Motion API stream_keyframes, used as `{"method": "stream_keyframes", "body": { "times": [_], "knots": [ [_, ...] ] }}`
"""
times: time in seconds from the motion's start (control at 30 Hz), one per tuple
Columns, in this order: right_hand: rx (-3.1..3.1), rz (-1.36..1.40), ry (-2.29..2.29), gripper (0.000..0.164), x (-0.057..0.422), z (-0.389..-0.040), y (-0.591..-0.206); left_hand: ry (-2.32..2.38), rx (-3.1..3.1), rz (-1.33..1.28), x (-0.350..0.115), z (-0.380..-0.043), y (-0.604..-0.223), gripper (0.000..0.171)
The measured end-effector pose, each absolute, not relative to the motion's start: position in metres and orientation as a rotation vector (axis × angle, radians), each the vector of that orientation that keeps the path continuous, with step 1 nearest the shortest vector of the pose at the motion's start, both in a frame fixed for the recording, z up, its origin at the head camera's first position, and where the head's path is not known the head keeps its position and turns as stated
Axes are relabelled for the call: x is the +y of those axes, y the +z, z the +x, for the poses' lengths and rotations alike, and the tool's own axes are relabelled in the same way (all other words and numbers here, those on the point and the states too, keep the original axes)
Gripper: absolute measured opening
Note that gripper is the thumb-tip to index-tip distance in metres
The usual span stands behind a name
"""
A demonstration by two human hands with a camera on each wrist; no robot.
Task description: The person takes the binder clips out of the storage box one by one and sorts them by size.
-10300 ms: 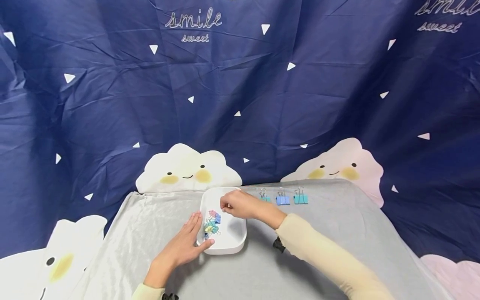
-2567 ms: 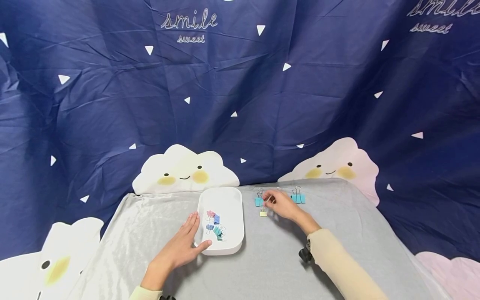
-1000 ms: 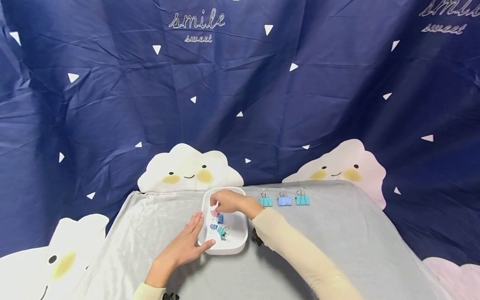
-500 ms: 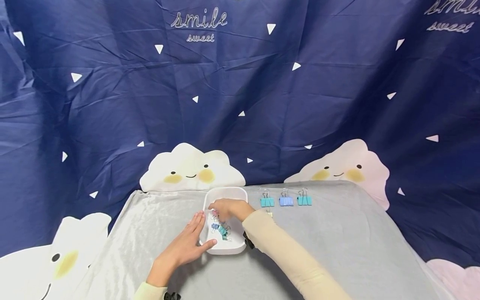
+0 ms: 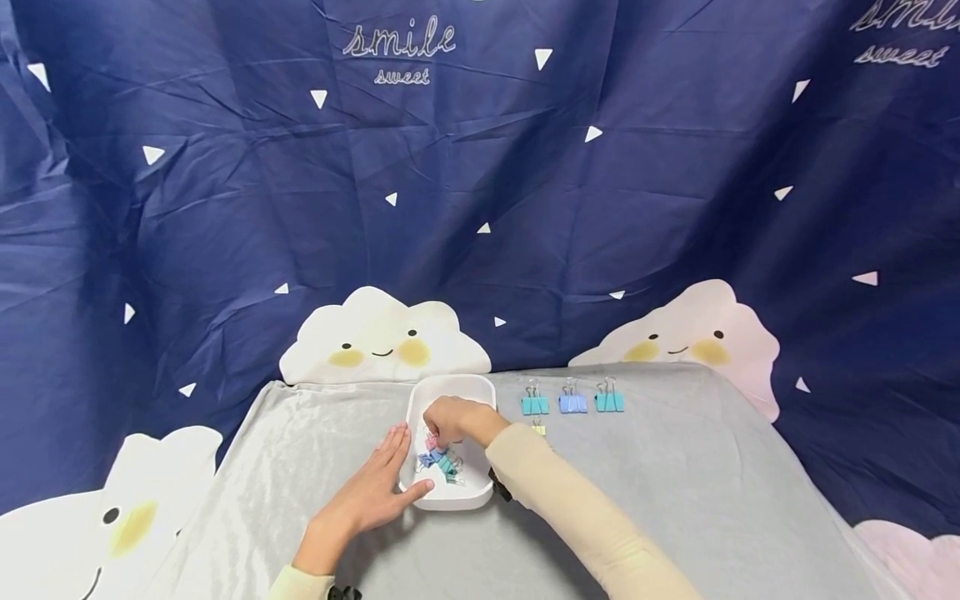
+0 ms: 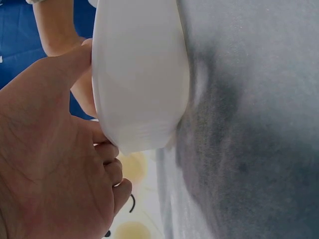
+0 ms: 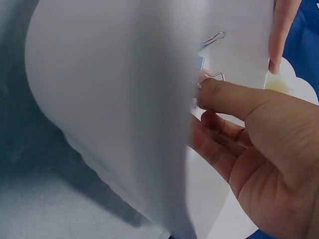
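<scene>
A white tray [image 5: 453, 500] with raised walls holds several binder clips: a pink clip [image 5: 432, 442], blue clips [image 5: 427, 458] and teal clips [image 5: 447, 465] lie heaped near its left side. My left hand [image 5: 371, 492] rests along the tray's left rim, fingers extended and thumb at the near corner; the left wrist view has this hand [image 6: 55, 134] against the outer wall. Inside the tray, my right hand [image 5: 455, 419] reaches down with bent fingers at the pink and blue clips. In the right wrist view the tray wall hides its fingertips beside a silver clip handle [image 7: 215, 76]; I cannot tell whether they pinch a clip.
Right of the tray on the grey cloth [image 5: 660, 483] stand a teal binder clip [image 5: 535, 406], a blue binder clip [image 5: 573, 404] and another teal binder clip [image 5: 610, 402] in a row. A small yellow clip [image 5: 539, 429] lies before the first. A navy curtain [image 5: 480, 167] hangs behind.
The yellow clip has come out of the tray onto the cloth. My right hand has gone from the row back into the tray, lower among the clips, and the blue ones have shifted. The left hand stays.
</scene>
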State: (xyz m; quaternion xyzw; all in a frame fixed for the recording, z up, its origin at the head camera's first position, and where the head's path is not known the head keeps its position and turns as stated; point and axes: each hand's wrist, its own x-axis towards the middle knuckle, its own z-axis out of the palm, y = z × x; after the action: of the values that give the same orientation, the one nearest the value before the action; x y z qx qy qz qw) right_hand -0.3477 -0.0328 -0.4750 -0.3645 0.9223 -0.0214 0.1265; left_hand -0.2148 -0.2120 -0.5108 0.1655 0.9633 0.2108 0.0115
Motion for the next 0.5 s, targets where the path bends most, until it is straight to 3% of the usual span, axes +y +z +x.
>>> {"method": "stream_keyframes", "body": {
  "times": [0.5],
  "knots": [
    [2.729,-1.162,-0.226,0.017,-0.022,-0.358,-0.471,0.668,2.994,0.516,-0.211,-0.212,-0.508,0.099]
  ]
}}
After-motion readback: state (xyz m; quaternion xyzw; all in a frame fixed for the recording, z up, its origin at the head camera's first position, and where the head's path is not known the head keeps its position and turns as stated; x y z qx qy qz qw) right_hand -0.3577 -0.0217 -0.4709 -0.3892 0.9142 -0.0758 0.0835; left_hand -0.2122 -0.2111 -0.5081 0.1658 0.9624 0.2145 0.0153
